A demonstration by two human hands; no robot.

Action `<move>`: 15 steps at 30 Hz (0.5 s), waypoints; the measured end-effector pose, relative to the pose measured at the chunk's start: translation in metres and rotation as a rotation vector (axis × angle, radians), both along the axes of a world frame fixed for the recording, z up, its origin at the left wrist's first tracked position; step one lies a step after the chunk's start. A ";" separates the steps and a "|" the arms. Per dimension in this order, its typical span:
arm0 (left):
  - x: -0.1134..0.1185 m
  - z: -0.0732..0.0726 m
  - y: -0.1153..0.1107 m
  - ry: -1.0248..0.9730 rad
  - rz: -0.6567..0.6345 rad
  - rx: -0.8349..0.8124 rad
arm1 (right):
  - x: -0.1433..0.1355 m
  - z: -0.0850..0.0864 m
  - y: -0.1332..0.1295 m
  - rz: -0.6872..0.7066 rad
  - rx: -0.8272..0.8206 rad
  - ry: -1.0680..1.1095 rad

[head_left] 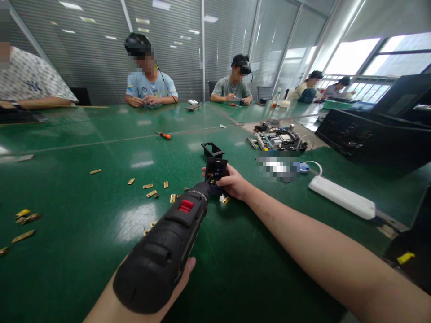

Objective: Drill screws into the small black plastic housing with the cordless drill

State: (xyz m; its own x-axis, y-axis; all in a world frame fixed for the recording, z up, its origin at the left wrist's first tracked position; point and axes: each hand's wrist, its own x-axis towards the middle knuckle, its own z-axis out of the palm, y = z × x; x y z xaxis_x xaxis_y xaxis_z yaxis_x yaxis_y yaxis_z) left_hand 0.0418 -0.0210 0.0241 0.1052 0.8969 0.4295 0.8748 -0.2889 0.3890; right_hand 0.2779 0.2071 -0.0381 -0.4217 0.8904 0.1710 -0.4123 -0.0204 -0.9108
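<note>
In the head view, my left hand (183, 280) is wrapped round a black cordless drill (161, 246) with a red switch on top; the drill's body hides most of the fingers. Its chuck points away from me at a small black plastic housing (218, 165) with brass-coloured parts inside. Whether the bit touches a screw there is too small to tell. My right hand (236, 183) grips that housing from the right, thumb across its front. Just behind stands a black square frame (213, 150). Small brass strips (148, 186) lie loose to the left, and one brass strip (226, 200) lies below my right hand.
An orange-handled screwdriver (164, 135) lies further back. To the right are a circuit board (279, 138), a white power strip (341, 196) and a large black case (370, 134). More brass pieces (23, 236) lie far left. Several people sit round the green table (84, 215).
</note>
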 end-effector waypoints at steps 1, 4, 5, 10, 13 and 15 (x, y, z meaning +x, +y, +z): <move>0.000 0.000 0.000 0.000 -0.005 -0.004 | 0.000 0.000 0.000 -0.006 0.002 0.002; 0.000 0.000 0.001 -0.001 -0.017 -0.025 | -0.001 0.000 -0.001 -0.025 -0.003 -0.001; 0.000 0.000 0.001 -0.001 -0.017 -0.026 | -0.001 0.000 -0.001 -0.028 -0.005 -0.003; -0.003 -0.002 -0.001 -0.035 -0.002 -0.030 | -0.001 -0.002 0.000 -0.025 0.002 -0.009; -0.003 -0.004 -0.002 -0.042 0.002 -0.058 | -0.001 -0.004 0.001 -0.021 -0.002 -0.008; -0.003 -0.005 -0.002 -0.025 0.004 -0.040 | -0.001 -0.004 0.002 -0.017 -0.011 -0.006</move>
